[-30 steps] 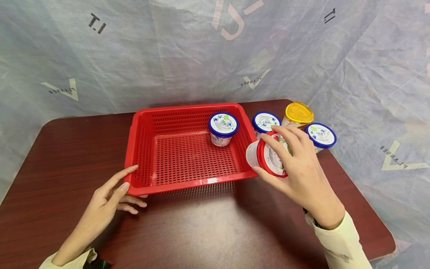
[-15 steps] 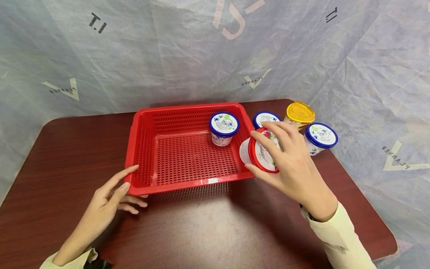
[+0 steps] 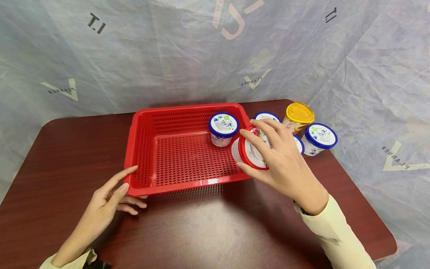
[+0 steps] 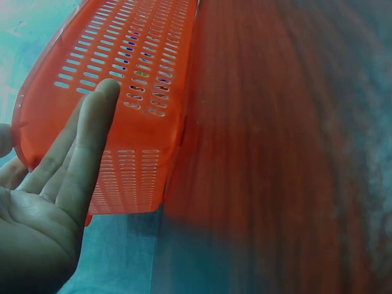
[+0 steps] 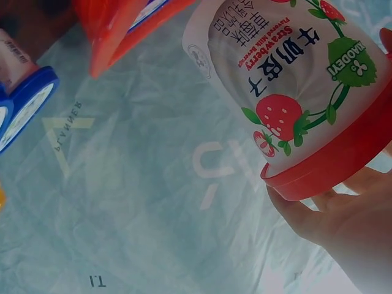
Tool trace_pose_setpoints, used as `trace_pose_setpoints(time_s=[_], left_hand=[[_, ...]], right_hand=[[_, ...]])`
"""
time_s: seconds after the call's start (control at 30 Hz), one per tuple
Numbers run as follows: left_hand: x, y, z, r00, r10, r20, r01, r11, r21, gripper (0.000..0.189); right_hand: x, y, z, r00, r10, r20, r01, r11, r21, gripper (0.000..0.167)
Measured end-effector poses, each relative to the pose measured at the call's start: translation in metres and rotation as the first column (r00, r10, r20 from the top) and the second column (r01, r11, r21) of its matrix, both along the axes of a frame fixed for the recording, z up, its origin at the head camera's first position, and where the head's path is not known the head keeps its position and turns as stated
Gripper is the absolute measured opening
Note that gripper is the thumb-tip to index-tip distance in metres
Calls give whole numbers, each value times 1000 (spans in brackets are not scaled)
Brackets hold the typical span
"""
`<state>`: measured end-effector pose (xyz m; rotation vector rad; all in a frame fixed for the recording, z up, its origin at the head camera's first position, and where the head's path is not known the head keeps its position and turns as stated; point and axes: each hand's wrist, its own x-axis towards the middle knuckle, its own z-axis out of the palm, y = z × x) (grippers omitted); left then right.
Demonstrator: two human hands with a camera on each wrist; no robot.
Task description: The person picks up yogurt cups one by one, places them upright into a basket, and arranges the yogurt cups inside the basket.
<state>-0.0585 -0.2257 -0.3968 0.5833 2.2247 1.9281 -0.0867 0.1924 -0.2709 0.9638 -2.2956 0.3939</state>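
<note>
While gripping a red-lidded cup [image 3: 250, 154] between right fingers [image 3: 258, 143], touching with extended left fingers [image 3: 117, 178] the basket [image 3: 188, 160] ahead.

The left arm [image 3: 77, 239] enters at the lower left of the head view and slants up and right, its pale sleeve [image 3: 67, 261] ending at the bottom edge. The left hand [image 3: 104, 201] lies left of centre, fingers loosely spread, the index finger [image 3: 117, 180] reaching highest, the thumb [image 3: 120, 192] just below it. From the lower right, the right arm [image 3: 339, 235] angles up and left, sleeved to the wrist. The right hand [image 3: 285, 162] arches right of centre, back upward, fingers and thumb bent in a grip.
</note>
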Motion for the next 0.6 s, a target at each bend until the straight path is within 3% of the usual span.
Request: trace_pose_setpoints(time_s=[0.37,0.6], left_hand=[[0,-1,2,1000,-5,-6,5,1000,-2,46],[0,0,1,1000,-3,-7,3,1000,-4,47]], right_hand=[[-10,-1,-12,997,-22,71,19,999,36,63],[-20,-3,-21,997,-1,72,-2,999,42,59]])
